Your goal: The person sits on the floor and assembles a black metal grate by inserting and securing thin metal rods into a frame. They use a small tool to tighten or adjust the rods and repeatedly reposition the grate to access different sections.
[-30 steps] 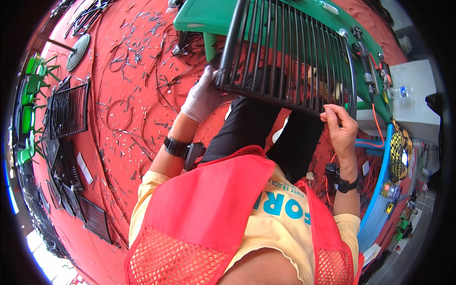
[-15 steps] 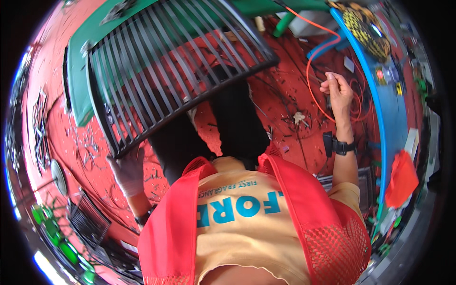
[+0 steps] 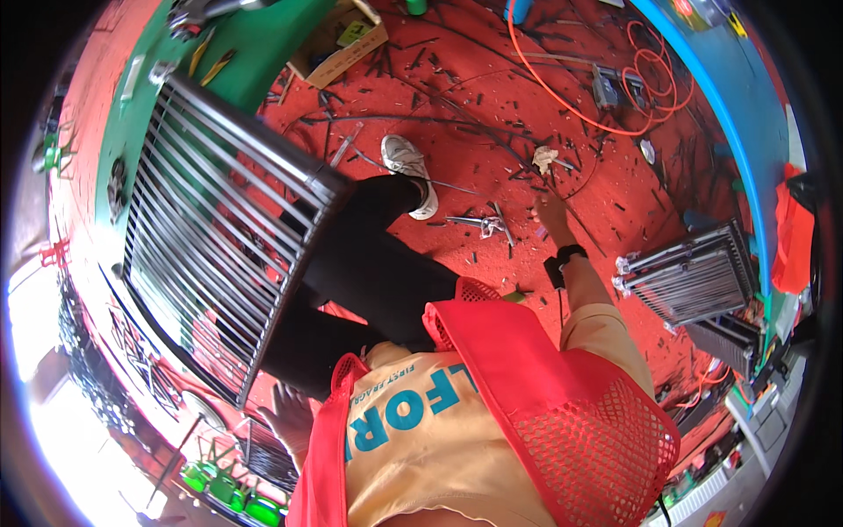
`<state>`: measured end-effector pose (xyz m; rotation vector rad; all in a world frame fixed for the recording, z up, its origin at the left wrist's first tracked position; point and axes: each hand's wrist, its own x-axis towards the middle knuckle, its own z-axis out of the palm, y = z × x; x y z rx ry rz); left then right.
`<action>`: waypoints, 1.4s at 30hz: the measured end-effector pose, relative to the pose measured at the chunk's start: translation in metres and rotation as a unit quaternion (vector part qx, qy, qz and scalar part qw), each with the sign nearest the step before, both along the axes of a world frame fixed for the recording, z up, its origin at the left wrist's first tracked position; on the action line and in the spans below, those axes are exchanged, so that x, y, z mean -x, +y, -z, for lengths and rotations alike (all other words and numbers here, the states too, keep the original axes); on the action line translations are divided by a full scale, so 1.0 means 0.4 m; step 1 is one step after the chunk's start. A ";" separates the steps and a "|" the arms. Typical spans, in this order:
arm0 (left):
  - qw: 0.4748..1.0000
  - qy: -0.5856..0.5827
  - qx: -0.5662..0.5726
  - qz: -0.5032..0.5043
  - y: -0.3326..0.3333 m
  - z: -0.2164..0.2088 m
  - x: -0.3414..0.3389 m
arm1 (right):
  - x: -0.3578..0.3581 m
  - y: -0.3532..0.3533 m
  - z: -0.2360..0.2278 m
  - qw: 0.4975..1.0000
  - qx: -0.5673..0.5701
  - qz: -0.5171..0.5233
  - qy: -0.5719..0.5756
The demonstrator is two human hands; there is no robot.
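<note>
While the left hand [image 3: 294, 413] grips the lower edge of the black grille [image 3: 219, 237], the grille hangs tilted over the left leg, its top end over the green bench [image 3: 263, 44]. Right hand [image 3: 551, 211] reaches down to the red floor [image 3: 492, 105], holding nothing; can't tell how far the fingers spread. Pliers [image 3: 479, 224] lie just beside it. Second grille [image 3: 694, 277] sits well apart at right.
</note>
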<state>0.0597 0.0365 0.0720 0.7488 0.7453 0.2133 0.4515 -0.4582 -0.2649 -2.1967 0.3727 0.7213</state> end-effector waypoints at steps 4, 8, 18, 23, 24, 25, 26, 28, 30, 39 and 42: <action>0.978 0.187 -0.033 -0.086 -0.008 0.021 0.002 | 0.046 0.068 0.055 0.973 0.164 -0.101 -0.127; 0.941 0.299 -0.132 -0.082 0.002 0.031 -0.028 | 0.000 0.142 0.056 0.978 0.111 -0.121 -0.127; 0.838 0.422 -0.343 0.034 0.026 0.060 -0.060 | 0.083 0.368 0.022 0.916 0.055 -0.395 -0.032; 0.777 0.456 -0.426 0.083 0.014 0.029 -0.009 | 0.132 0.363 -0.082 0.956 -0.106 -0.223 -0.159; 0.751 0.463 -0.459 0.103 0.004 0.016 -0.007 | 0.133 0.349 -0.115 0.962 -0.128 -0.178 -0.164; 0.726 0.467 -0.490 0.119 -0.008 0.005 -0.012 | 0.129 0.330 -0.149 0.969 -0.116 -0.175 -0.128; 0.701 0.474 -0.517 0.132 -0.022 -0.007 -0.026 | 0.120 0.313 -0.182 0.969 -0.126 -0.164 -0.131; 0.793 0.439 -0.421 -0.004 -0.062 -0.034 -0.070 | 0.106 0.287 -0.244 0.960 -0.168 -0.138 -0.175; 0.852 0.371 -0.364 -0.061 -0.109 -0.066 -0.129 | 0.088 0.275 -0.295 0.962 -0.200 -0.129 -0.136; 0.788 0.280 -0.488 0.249 -0.234 -0.147 -0.283 | 0.089 0.383 -0.331 0.924 -0.176 -0.292 -0.172; 0.808 0.297 -0.458 0.221 -0.213 -0.139 -0.273 | 0.063 0.394 -0.260 0.888 -0.040 -0.447 -0.101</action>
